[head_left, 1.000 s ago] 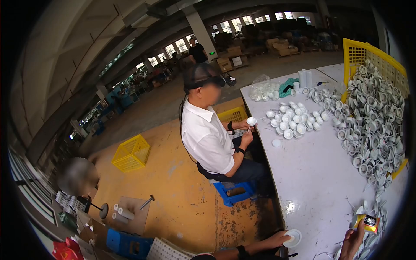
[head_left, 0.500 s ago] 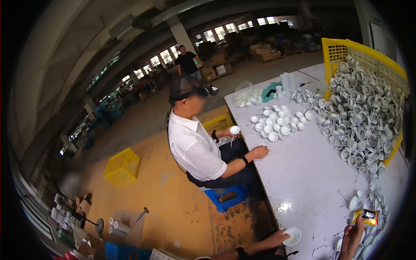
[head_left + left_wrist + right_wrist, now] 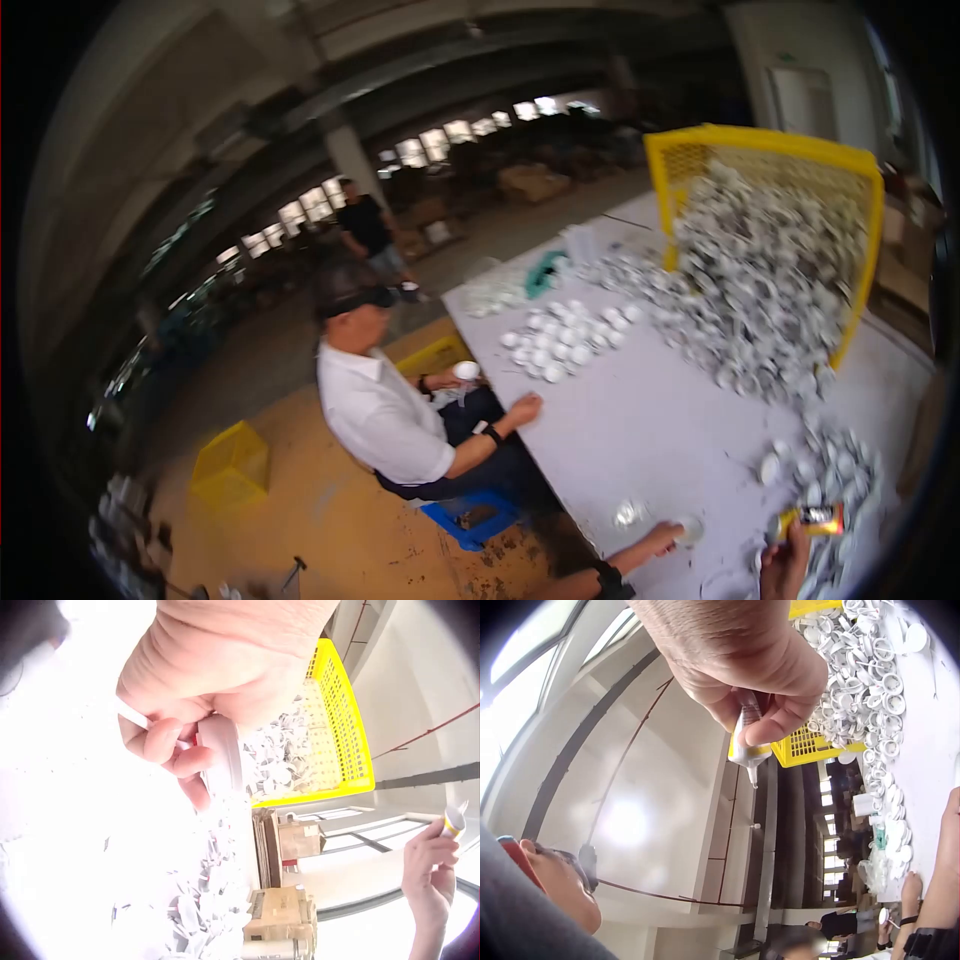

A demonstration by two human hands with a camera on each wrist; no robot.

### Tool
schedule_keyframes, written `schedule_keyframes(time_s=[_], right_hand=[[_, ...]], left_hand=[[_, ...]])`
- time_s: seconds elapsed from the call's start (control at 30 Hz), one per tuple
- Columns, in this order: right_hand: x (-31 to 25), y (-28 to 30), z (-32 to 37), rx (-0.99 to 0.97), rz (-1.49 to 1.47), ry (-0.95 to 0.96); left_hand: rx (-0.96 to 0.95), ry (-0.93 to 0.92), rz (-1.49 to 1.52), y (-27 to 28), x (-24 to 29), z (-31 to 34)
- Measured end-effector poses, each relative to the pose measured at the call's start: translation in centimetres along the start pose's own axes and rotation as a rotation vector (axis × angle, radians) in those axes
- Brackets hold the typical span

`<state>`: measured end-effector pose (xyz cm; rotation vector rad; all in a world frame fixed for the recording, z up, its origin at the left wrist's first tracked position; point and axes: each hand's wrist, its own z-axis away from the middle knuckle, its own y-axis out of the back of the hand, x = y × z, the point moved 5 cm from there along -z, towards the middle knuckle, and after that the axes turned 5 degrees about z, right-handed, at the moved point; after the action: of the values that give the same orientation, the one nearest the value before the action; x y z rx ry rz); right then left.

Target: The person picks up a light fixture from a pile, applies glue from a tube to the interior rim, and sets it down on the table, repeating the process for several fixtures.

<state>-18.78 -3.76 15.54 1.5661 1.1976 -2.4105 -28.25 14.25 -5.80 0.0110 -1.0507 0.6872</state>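
Observation:
My left hand [image 3: 660, 540] grips a round white lamp housing [image 3: 221, 754] by its edge, low over the table. A thin white cable [image 3: 133, 712] runs between the curled fingers. Farther right, my right hand [image 3: 785, 565] holds a yellow and black glue tube [image 3: 812, 519] beside the loose white parts. In the right wrist view the thumb and fingers pinch the tube [image 3: 748, 742], and its narrow clear nozzle [image 3: 753, 777] points away from the hand.
Many white ring-shaped parts [image 3: 760, 290] spill from a tipped yellow crate [image 3: 765, 135] onto the white table [image 3: 620, 440]. A cluster of white round pieces [image 3: 565, 340] lies farther back. Across the left edge sits a person in a white shirt [image 3: 375, 410], holding a similar piece [image 3: 466, 370].
The head view has swung right, so the scene shifts left and down. Both my hands keep their holds. The seated person's one hand has moved from the piece to the table edge.

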Motion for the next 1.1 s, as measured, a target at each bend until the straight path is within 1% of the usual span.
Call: schedule_keyframes(time_s=[0.03,0.1,0.13,0.2,0.23,0.3,0.33,0.57,0.63,0.73,0.77,0.8,0.83,0.87,0.93,0.97,1.0,1.03,1.1], right_hand=[[-0.7,-0.5,-0.2,-0.024,0.010,0.003],[-1.7,-0.6,0.2,-0.012,0.026,0.008],[-1.7,-0.6,0.3,0.001,0.032,0.002],[-1.1,-0.4,-0.3,-0.008,0.034,-0.019],[-0.9,-0.3,-0.6,0.001,0.035,-0.022],[-0.8,-0.8,-1.1,-0.011,0.023,-0.032],[-0.7,-1.0,-1.2,0.012,0.025,-0.043],[0.1,-1.6,-1.8,-0.045,0.031,-0.056],[0.2,-1.7,-1.7,-0.016,0.032,-0.067],[0.1,-1.7,-1.5,0.015,0.047,-0.076],[0.1,-1.7,-1.5,0.016,0.062,-0.081],[0.2,-1.7,-1.5,0.016,0.064,-0.082],[0.3,-1.7,-1.5,0.004,0.064,-0.080],[0.3,-1.7,-1.5,-0.008,0.064,-0.077],[0.3,-1.9,-1.4,-0.002,0.074,-0.077],[0.4,-2.0,-1.3,0.004,0.080,-0.077],[0.5,-2.1,-1.3,0.004,0.082,-0.078],[0.6,-2.0,-1.4,0.014,0.080,-0.076],[0.8,-2.0,-1.4,0.022,0.082,-0.077]], left_hand=[[0.000,-0.014,0.010,-0.8,0.5,0.3],[-0.035,0.006,0.018,-2.6,0.0,0.7],[-0.015,-0.006,0.024,-2.4,-0.6,0.6],[-0.083,0.003,0.012,-2.3,-2.3,0.4],[-0.074,-0.004,0.009,-1.5,-3.3,0.2],[0.027,0.133,0.008,0.2,-5.2,0.3],[0.035,0.130,0.014,0.6,-5.7,0.1],[0.099,0.022,0.036,0.1,-5.8,2.2],[0.047,-0.031,-0.005,-0.3,-5.7,2.4],[0.064,0.000,0.015,-1.0,-4.5,3.7],[0.064,0.000,0.019,-0.4,-6.1,2.6],[0.001,-0.197,-0.099,0.3,-7.8,0.7],[-0.062,-0.394,-0.216,0.1,-7.5,0.8],[-0.061,-0.394,-0.213,0.1,-7.9,0.5],[0.082,-0.058,0.076,-0.4,-5.9,2.9],[0.082,-0.058,0.078,-0.8,-4.4,4.2],[0.073,-0.020,0.043,-1.1,-3.2,5.3],[0.065,0.017,0.008,-1.2,-2.5,6.0],[0.038,0.027,0.013,-1.0,-1.9,6.6]])
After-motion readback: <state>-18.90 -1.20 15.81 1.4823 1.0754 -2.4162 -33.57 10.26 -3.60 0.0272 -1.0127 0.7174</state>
